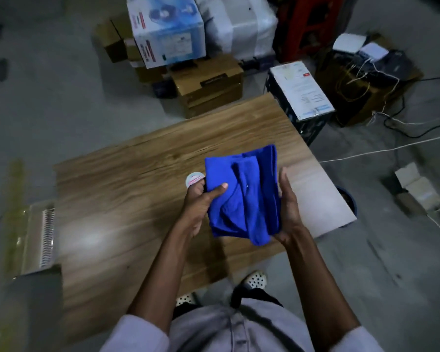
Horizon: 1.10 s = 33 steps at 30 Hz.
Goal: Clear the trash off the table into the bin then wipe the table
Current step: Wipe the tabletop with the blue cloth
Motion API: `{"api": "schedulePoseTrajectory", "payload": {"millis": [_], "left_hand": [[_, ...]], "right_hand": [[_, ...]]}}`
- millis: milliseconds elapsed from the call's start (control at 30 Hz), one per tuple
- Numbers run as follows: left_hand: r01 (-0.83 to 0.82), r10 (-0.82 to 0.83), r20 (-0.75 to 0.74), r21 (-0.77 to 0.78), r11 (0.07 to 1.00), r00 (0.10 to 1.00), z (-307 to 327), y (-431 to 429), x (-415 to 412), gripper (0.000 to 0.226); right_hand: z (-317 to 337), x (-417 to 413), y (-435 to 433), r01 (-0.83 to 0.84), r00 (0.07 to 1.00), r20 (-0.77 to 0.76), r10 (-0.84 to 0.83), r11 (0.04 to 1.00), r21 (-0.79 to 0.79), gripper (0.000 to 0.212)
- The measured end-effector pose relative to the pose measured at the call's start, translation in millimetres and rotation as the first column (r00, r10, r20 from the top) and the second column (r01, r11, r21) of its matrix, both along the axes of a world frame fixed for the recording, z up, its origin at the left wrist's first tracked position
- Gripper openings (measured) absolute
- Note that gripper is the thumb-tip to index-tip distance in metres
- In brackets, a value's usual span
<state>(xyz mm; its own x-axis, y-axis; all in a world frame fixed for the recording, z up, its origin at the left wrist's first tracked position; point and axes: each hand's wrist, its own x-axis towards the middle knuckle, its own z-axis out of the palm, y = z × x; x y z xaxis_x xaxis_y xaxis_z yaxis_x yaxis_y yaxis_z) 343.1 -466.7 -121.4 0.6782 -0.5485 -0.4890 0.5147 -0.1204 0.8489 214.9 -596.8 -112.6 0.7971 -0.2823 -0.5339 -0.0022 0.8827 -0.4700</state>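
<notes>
Left hand (196,201) and right hand (288,207) hold the blue cloth (244,189) above the tabletop (127,199); left grip pinches one edge, right grip cradles the other, apparently folding it for wiping.

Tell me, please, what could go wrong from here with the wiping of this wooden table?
1. A small round white-and-pink object shows just past the left hand; wiping now may sweep it onto the floor, not into the bin.
2. The blue cloth, held with the right hand too, is bunched with a loose fold hanging; it may wipe the wooden table unevenly.
</notes>
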Motion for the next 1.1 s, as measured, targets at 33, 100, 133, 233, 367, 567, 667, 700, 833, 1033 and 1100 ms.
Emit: {"api": "schedulePoseTrajectory", "payload": {"millis": [33, 100, 133, 233, 367, 567, 667, 700, 833, 1033, 1100], "left_hand": [[0.019, -0.019, 0.002, -0.002, 1.0, 1.0, 1.9, 17.0, 0.7, 0.024], [0.059, -0.059, -0.002, -0.011, 0.998, 0.998, 2.6, 49.4, 3.9, 0.026], [0.079, -0.079, 0.009, -0.012, 0.997, 0.997, 4.0, 65.8, 6.4, 0.025], [0.13, -0.15, 0.252, 0.092, 0.987, 0.956, 10.3, 106.3, 17.7, 0.021], [0.076, -0.474, 0.678, 0.528, 0.846, 0.562, 22.5, 131.9, 35.7, 0.014], [0.15, -0.689, 0.643, 0.686, 0.712, 0.335, 29.8, 185.1, 32.1, 0.008], [0.262, -0.74, 0.618, 0.692, 0.673, 0.267, 42.3, 201.3, 36.7, 0.001], [0.329, -0.736, 0.624, 0.66, 0.676, 0.261, 46.9, 206.8, 41.4, 0.002], [0.612, -0.678, 0.579, 0.351, 0.708, 0.453, 73.0, 227.8, 53.3, 0.015], [0.463, -0.496, 0.561, 0.214, 0.86, 0.662, 74.0, 248.9, 74.1, 0.023], [0.433, -0.505, 0.626, 0.281, 0.856, 0.593, 73.7, 249.3, 68.7, 0.021]], "right_hand": [[5.6, 1.5, 11.4, -0.041, 0.999, -0.029, 0.039, 0.997, -0.072, 0.06], [6.6, -2.7, 34.5, -0.12, 0.991, -0.095, 0.097, 0.953, -0.277, 0.038], [3.6, -3.6, 46.7, -0.152, 0.983, -0.156, 0.097, 0.907, -0.392, 0.031], [-3.3, -1.5, 81.5, -0.24, 0.95, -0.304, 0.071, 0.791, -0.564, 0.031], [-17.7, 4.8, 124.7, -0.214, 0.904, -0.423, -0.062, 0.791, -0.573, 0.05], [-13.2, 9.3, 193.9, -0.171, 0.96, -0.259, -0.105, 0.512, -0.842, 0.062], [-5.9, 9.5, 205.9, -0.243, 0.964, -0.264, -0.03, 0.297, -0.923, 0.085], [-2.7, 8.9, 208.7, -0.271, 0.96, -0.279, 0.01, 0.276, -0.922, 0.087], [9.7, 1.4, 215.1, -0.328, 0.945, -0.284, 0.165, 0.472, -0.818, 0.07], [-0.6, -4.0, 212.0, -0.382, 0.915, -0.393, 0.091, 0.507, -0.773, 0.044], [-5.9, -4.0, 214.6, -0.357, 0.901, -0.434, -0.005, 0.559, -0.748, 0.046]]}}
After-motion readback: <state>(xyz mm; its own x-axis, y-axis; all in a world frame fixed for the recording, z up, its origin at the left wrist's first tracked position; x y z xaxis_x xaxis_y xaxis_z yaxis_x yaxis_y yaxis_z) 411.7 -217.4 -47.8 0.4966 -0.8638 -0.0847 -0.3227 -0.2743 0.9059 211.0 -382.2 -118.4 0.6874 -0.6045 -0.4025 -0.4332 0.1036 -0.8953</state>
